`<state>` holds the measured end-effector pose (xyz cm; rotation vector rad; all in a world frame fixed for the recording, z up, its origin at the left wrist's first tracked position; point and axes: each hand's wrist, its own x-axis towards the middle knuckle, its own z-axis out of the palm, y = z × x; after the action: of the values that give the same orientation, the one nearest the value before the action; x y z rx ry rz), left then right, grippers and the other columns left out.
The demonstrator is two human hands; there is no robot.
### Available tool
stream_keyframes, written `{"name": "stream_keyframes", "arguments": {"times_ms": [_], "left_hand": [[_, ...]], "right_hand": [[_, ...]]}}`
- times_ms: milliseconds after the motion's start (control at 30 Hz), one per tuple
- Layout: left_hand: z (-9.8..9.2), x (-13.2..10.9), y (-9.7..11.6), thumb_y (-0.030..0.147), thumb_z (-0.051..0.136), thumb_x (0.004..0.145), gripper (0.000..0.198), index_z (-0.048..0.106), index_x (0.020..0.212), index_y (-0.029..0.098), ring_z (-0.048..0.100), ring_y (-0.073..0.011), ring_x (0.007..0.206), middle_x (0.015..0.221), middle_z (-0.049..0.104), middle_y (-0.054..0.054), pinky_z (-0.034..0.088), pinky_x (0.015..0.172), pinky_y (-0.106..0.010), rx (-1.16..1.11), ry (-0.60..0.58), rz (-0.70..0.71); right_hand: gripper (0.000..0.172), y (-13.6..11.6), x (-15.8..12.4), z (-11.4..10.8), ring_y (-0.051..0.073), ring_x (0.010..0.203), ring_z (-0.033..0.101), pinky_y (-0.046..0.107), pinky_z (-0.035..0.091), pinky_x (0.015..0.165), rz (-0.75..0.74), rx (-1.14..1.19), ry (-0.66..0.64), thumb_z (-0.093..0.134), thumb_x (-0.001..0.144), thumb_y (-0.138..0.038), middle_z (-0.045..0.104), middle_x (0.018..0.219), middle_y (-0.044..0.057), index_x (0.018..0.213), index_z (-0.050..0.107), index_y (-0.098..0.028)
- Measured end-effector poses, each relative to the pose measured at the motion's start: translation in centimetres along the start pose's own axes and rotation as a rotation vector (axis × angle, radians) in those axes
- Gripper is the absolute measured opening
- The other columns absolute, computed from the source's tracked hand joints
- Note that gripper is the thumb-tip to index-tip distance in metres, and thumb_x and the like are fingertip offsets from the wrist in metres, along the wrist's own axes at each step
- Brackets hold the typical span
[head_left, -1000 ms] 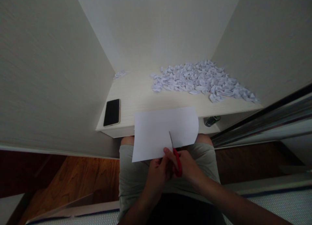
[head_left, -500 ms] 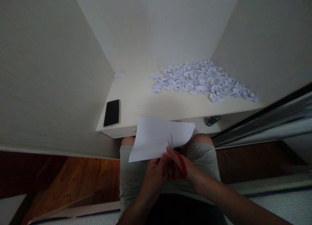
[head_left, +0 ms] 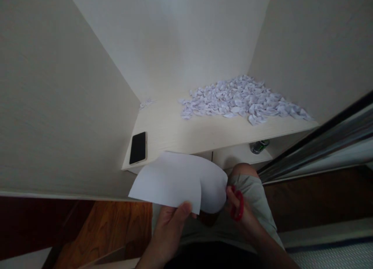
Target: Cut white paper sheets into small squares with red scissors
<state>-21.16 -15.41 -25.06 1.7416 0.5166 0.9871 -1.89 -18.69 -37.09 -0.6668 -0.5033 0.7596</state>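
A white paper sheet [head_left: 171,177] is above my lap, its lower edge pinched in my left hand [head_left: 171,228], thumb on top. Right of a short straight edge near that thumb, the sheet bends downward in a curved flap. My right hand [head_left: 237,206] is at the flap's right side, its fingers through the red handles of scissors [head_left: 240,208]. The scissor blades are hidden, and I cannot tell whether the right fingers touch the paper too.
A large heap of crumpled paper pieces [head_left: 239,100] covers the right back of the pale desk [head_left: 169,125]. A smaller bunch of paper strips [head_left: 147,103] lies in the left corner. A phone [head_left: 138,147] rests at the left edge; a dark can [head_left: 259,146] is on the shelf below.
My hands have moved apart: the right hand with the scissors went rightward, the left slightly leftward with the paper. The sheet now bends down on its right; the blades went out of sight. The view shifted.
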Motion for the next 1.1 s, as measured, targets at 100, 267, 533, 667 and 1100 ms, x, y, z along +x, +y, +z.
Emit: {"name": "stream_keyframes", "arguments": {"times_ms": [100, 267, 533, 667, 1100], "left_hand": [[-0.1, 0.4, 1.3, 0.055, 0.080, 0.074, 0.040, 0.076, 0.090, 0.018, 0.065, -0.0243, 0.082, 0.088, 0.072, -0.009, 0.052, 0.076, -0.034, -0.151, -0.021, 0.028], [-2.0, 1.5, 3.1, 0.049, 0.087, 0.067, 0.039, 0.076, 0.080, 0.013, 0.066, -0.0268, 0.085, 0.085, 0.072, -0.013, 0.053, 0.079, -0.036, -0.226, -0.024, 0.042], [1.2, 6.8, -0.6, 0.048, 0.087, 0.066, 0.043, 0.066, 0.077, 0.012, 0.061, -0.0149, 0.071, 0.072, 0.067, -0.005, 0.050, 0.072, -0.027, -0.290, 0.167, -0.072], [3.3, 9.1, -4.1, 0.052, 0.086, 0.064, 0.050, 0.067, 0.083, 0.010, 0.061, -0.0140, 0.071, 0.078, 0.068, -0.005, 0.047, 0.066, -0.026, -0.320, 0.179, -0.144], [4.3, 8.6, -0.8, 0.064, 0.076, 0.071, 0.054, 0.055, 0.067, 0.015, 0.035, -0.0054, 0.032, 0.048, 0.048, 0.005, 0.015, 0.034, -0.020, -0.338, -0.029, -0.247]], "right_hand": [[0.046, -2.0, 0.0, 2.5, 0.019, 0.078, 0.059, 0.029, 0.052, 0.068, -0.029, 0.171, -0.093, 0.089, 0.064, -0.041, 0.056, 0.079, -0.001, 0.075, 0.048, -0.022], [0.051, -8.6, 0.9, 3.4, 0.012, 0.059, 0.045, 0.022, 0.035, 0.051, -0.215, 0.043, -0.005, 0.091, 0.058, -0.036, 0.047, 0.066, -0.005, 0.077, 0.046, -0.022], [0.039, -16.8, 9.4, 3.7, 0.014, 0.054, 0.044, 0.028, 0.033, 0.054, -0.450, -0.730, 0.061, 0.080, 0.067, -0.048, 0.051, 0.058, -0.003, 0.069, 0.052, -0.021], [0.038, -19.7, 11.3, 4.3, 0.020, 0.065, 0.052, 0.032, 0.035, 0.063, -0.586, -1.209, 0.272, 0.077, 0.073, -0.048, 0.056, 0.064, 0.004, 0.063, 0.051, -0.022], [0.067, -11.7, 1.0, 8.1, 0.016, 0.057, 0.060, 0.026, 0.047, 0.052, 0.532, -0.344, -0.520, 0.052, 0.082, -0.082, 0.061, 0.067, 0.002, 0.086, 0.063, -0.017]]}}
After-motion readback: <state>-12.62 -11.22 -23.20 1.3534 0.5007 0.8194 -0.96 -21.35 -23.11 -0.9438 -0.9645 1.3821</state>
